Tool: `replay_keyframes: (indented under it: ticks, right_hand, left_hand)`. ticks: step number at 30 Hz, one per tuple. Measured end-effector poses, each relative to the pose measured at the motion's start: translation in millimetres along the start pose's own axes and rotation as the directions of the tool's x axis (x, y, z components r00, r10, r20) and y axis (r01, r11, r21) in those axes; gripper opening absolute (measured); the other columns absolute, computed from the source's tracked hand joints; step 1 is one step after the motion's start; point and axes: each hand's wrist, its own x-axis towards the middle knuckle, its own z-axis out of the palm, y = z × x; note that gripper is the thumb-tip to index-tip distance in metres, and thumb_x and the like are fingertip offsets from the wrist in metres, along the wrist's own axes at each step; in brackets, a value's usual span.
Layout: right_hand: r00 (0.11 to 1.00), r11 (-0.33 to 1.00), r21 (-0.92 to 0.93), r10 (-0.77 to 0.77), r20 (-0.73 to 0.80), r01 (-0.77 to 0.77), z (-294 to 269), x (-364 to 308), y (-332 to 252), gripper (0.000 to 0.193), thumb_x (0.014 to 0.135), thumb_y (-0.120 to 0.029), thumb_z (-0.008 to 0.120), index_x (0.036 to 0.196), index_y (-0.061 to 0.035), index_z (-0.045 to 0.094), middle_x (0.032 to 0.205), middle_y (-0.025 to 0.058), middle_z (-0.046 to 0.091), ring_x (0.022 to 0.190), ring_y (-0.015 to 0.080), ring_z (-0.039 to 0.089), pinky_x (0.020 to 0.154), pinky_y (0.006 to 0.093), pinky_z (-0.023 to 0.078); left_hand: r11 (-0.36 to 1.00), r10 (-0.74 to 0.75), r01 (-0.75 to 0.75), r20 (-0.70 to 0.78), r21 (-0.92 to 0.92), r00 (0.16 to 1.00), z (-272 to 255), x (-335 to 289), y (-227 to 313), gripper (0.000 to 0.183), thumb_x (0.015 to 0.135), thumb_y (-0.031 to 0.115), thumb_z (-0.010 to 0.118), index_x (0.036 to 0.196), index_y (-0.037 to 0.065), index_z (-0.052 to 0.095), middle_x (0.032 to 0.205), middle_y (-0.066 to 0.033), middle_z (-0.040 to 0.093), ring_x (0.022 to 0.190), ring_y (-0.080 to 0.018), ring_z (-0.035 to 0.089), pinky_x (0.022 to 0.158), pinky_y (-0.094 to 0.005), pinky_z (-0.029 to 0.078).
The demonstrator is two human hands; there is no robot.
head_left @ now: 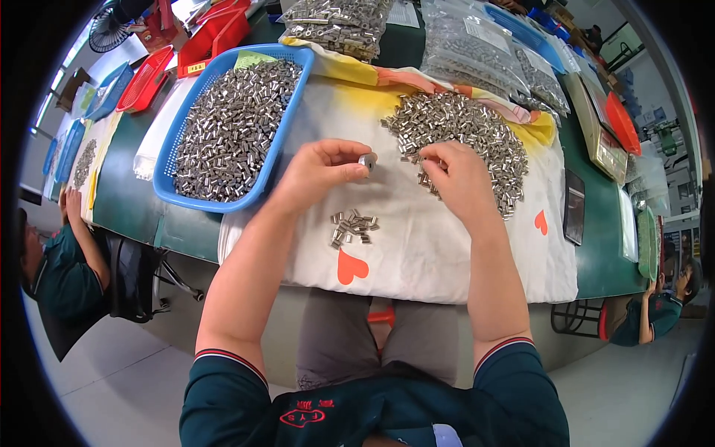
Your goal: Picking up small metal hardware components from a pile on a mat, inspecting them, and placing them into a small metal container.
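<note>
My left hand (320, 173) is closed in a pinch over the white cloth (417, 253). Between its thumb and fingers sits a short round metal piece (366, 162), wider than the loose parts around it. At the left edge of a heap of small silvery metal cylinders (477, 127), my right hand (463, 182) is pinched together. What its fingertips hold, if anything, is too small to make out. Nearer to me lies a little group of the same cylinders (353, 228) on the cloth, apart from the heap.
A blue plastic basket (161, 175) full of metal cylinders stands to the left. Bags of metal parts (335, 26) and clear bags (469, 52) line the back. Red trays (145, 82) sit far left, a dark phone-like slab (573, 207) right. Co-workers sit at both sides.
</note>
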Motion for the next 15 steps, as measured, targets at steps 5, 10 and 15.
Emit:
replay_keyframes:
  ticks: [5,10,15]
  right_hand:
    - [0.994,0.991,-0.132,0.034,0.102,-0.020,3,2,-2,0.007,0.069,-0.010,0.056,0.068,-0.0040,0.059,0.069,0.0103,0.057,0.069,0.0270,0.054,0.064,0.0366,0.043]
    - [0.998,0.939,-0.344,0.000,0.055,0.019,7,-6,-4,0.003,0.067,-0.008,0.059,0.066,-0.0054,0.060,0.067,0.0092,0.056,0.068,0.0264,0.053,0.065,0.0365,0.042]
    - [0.998,0.936,-0.350,-0.019,0.063,0.040,17,-5,-5,0.002,0.066,-0.008,0.060,0.067,-0.0060,0.060,0.068,0.0092,0.056,0.069,0.0262,0.052,0.065,0.0365,0.041]
  left_hand:
    - [0.998,-0.002,0.000,0.034,0.058,0.999,-3,-6,0,0.027,0.072,0.001,0.062,0.098,-0.003,0.057,0.090,-0.0068,0.060,0.081,-0.0104,0.057,0.074,-0.0225,0.046]
    - [0.998,-0.004,0.010,0.116,-0.054,0.993,3,0,-8,0.027,0.072,0.000,0.062,0.098,-0.003,0.056,0.090,-0.0075,0.060,0.081,-0.0105,0.057,0.074,-0.0227,0.047]
    - [0.999,-0.030,0.034,0.124,-0.025,0.992,-1,-3,-6,0.026,0.072,0.000,0.062,0.098,-0.004,0.056,0.090,-0.0079,0.060,0.079,-0.0113,0.058,0.073,-0.0239,0.048]
